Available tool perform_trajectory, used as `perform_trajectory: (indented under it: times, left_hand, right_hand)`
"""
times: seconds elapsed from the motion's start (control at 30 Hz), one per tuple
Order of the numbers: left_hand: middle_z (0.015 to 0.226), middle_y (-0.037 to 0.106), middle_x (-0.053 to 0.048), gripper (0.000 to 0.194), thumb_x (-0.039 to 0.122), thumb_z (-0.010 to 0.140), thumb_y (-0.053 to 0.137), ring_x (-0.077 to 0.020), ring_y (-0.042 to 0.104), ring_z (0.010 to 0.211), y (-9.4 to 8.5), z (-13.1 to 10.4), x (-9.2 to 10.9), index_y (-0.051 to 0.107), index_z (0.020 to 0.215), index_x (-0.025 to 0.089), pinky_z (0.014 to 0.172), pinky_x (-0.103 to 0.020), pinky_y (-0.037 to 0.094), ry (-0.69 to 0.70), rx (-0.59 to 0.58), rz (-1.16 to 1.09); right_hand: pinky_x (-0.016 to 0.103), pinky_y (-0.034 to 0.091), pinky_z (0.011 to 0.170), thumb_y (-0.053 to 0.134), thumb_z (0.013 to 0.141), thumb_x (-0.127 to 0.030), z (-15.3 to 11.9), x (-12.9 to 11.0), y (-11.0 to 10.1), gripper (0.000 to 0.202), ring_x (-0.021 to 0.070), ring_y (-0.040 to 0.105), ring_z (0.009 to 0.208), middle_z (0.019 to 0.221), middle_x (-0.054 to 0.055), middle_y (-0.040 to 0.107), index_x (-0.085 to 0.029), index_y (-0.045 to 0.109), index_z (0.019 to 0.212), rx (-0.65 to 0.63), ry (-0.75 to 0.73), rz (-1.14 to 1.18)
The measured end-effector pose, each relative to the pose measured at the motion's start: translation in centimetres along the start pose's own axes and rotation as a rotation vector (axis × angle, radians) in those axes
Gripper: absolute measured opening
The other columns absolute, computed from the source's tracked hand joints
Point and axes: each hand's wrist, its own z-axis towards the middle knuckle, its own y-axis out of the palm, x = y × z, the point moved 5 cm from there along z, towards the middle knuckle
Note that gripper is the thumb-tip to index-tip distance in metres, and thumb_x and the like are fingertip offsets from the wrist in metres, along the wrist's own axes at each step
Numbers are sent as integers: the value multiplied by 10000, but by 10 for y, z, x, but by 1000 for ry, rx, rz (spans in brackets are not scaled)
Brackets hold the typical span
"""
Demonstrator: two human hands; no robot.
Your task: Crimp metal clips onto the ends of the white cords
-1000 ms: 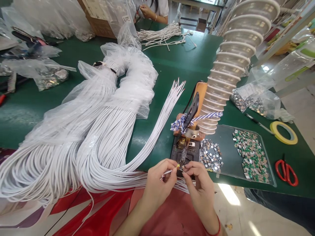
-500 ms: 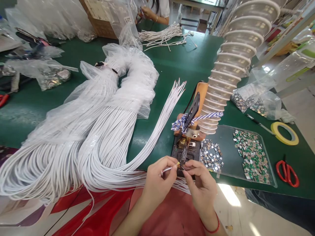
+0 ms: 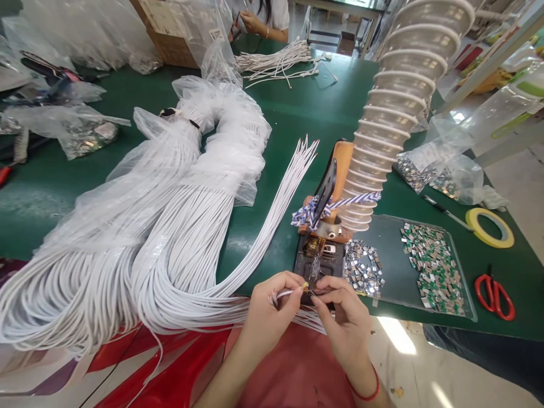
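Observation:
My left hand [image 3: 276, 311] pinches a white cable [image 3: 283, 293] near its end, where a small yellowish piece shows at the fingertips. Close beside it, my right hand [image 3: 346, 317] has its fingers pressed together on something too small to make out. Both hands are at the front of a black fixture [image 3: 321, 260] with an orange upright and a striped cord tied round it. Small metal connectors [image 3: 363, 269] lie just right of the fixture. A large bundle of white cables [image 3: 187, 243], partly wrapped in clear plastic, spreads out on the left.
A ribbed clear hose [image 3: 395, 107] rises behind the fixture. On the right are a tray [image 3: 393, 289] with green-and-silver parts, red scissors [image 3: 495, 294], yellow tape [image 3: 489, 228], a pen [image 3: 448, 213] and bags of parts [image 3: 454, 175]. Another person's hand [image 3: 254, 24] shows across the table.
The view has shifted slightly. Both hands remain close together at the fixture, with only small finger movements.

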Motion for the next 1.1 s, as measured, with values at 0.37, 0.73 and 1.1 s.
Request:
perform_trajectory:
  times: [0.37,0.73,1.1]
  left_hand:
    - [762,660,-58,201,218,832,550,-129,539,595,2,2,8,576,640,163,504,-216,384,32,50,8]
    - [770,672,-48,208,229,835,563,-125,548,584,2,0,1,587,638,165,490,-206,392,9,58,54]
    - [763,691,-53,218,203,867,554,-162,624,670,3,-10,-6,595,655,170,611,-241,483,46,8,88]
  right_hand:
    - [318,599,730,670,856,-106,7,-6,2,148,198,697,842,889,60,707,-223,701,771,10,-21,-25]
    - [295,589,710,678,833,-72,4,-1,4,172,186,689,819,882,45,703,-232,702,774,13,-12,-12]
    - [289,596,697,661,846,-67,-3,-3,-2,168,183,691,807,874,48,687,-224,670,786,-66,-33,-52]
